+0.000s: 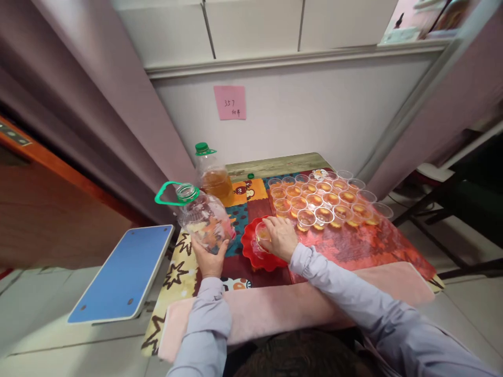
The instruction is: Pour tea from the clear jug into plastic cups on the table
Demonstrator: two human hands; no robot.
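Observation:
My left hand [210, 257] is wrapped round the lower side of a large clear plastic jug [204, 217], which has a green handle and an uncapped neck. The jug leans with its mouth toward the upper left, and I see no liquid in it. My right hand [281, 239] grips a clear plastic cup [262, 230] over a red scalloped bowl [251, 256]. Whether the cup touches the bowl is hard to tell. Several clear cups [314, 200] holding amber liquid stand in rows to the right of the bowl.
A second jug [216, 184], green-capped and partly filled with amber liquid, stands behind the first. Near the wall lies a green cap [250, 176]. A pink towel [275, 309] runs along the table's front edge. A blue-topped stool [126, 272] is at the left, a dark chair [467, 204] at the right.

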